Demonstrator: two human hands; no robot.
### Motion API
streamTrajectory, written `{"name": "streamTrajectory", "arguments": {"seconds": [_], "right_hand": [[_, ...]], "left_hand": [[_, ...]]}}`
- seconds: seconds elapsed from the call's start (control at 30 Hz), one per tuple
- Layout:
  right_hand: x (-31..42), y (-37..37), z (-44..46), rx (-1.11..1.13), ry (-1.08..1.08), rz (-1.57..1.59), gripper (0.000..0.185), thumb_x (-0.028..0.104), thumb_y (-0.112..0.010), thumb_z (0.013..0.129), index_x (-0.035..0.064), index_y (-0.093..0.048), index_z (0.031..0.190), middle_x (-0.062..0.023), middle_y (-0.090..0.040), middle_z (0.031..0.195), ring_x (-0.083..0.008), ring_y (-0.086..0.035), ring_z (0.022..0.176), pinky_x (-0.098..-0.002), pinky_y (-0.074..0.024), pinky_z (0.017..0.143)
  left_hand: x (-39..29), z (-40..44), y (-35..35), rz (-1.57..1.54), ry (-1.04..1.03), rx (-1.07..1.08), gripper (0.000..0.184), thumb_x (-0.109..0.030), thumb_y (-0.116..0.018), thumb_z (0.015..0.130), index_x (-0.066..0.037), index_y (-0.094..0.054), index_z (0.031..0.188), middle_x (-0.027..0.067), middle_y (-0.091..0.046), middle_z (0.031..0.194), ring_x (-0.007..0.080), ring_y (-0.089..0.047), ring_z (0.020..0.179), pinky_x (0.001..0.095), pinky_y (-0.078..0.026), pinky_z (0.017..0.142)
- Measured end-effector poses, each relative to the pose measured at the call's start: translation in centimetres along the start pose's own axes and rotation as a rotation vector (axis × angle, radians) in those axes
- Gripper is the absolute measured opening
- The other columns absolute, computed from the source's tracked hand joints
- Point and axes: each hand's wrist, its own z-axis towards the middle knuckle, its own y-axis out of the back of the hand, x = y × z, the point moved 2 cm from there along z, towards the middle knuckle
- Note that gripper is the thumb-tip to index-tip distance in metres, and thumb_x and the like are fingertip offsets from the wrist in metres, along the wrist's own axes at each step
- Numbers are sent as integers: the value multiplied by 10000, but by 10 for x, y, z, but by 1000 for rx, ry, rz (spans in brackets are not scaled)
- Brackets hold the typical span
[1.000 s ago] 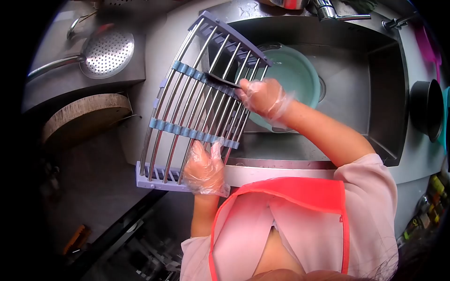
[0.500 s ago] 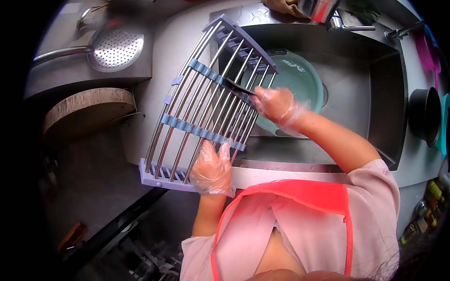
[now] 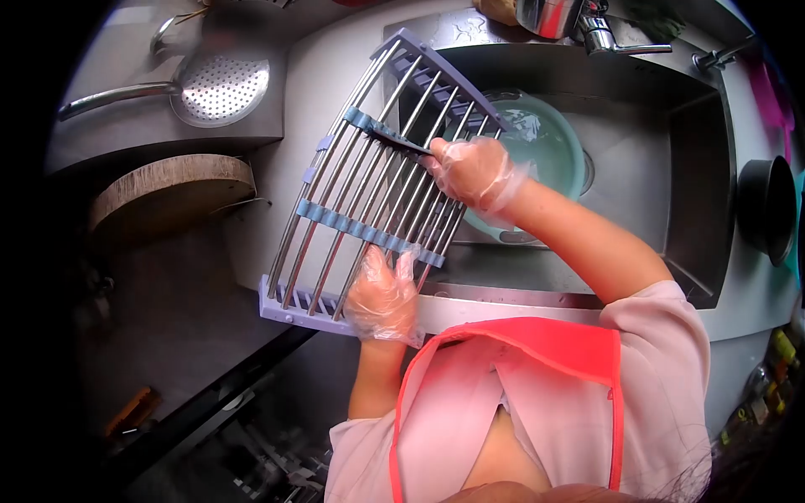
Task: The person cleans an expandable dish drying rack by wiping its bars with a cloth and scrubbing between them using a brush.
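A dish drying rack (image 3: 289, 306) with metal bars, purple end pieces and two blue cross strips stands tilted over the counter and the sink's left side. My left hand (image 3: 381, 298), in a clear plastic glove, grips its lower near edge beside the lower blue strip. My right hand (image 3: 478, 172), gloved the same way, is closed round the handle of a slim black brush (image 3: 401, 142). The brush's head lies against the upper blue strip (image 3: 359, 120), towards its left end; its bristles are hard to make out.
Beneath the rack's right side, a green basin (image 3: 545, 138) of water sits in the steel sink (image 3: 625, 168). A faucet (image 3: 599, 38) is at the back. To the left are a perforated skimmer (image 3: 222, 88) and a round wooden board (image 3: 172, 197); a black pot (image 3: 763, 210) stands right.
My right hand has moved left and slightly up, carrying the brush along the upper blue strip towards its left end. My left hand keeps its hold on the rack.
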Motion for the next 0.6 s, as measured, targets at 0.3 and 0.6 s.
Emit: {"name": "streamTrajectory", "arguments": {"seconds": [0.3, 0.6], "right_hand": [[-19, -4, -43, 134, -82, -16, 205, 265, -523, 851, 81, -530, 761, -117, -586, 571, -324, -590, 514, -438, -469, 476], [-26, -13, -67, 187, -97, -60, 185, 228, -541, 846, 73, -489, 759, -127, -568, 567, -327, -567, 510, -425, -454, 476]], "left_hand": [[-2, 1, 2, 21, 38, 80, 335, -327, -635, 788, -27, -550, 911, 203, -590, 711, 416, -572, 652, 486, -440, 561], [4, -1, -2, 5, -63, -19, 365, -322, -677, 761, -17, -565, 929, 168, -580, 618, 379, -575, 561, 449, -429, 491]]}}
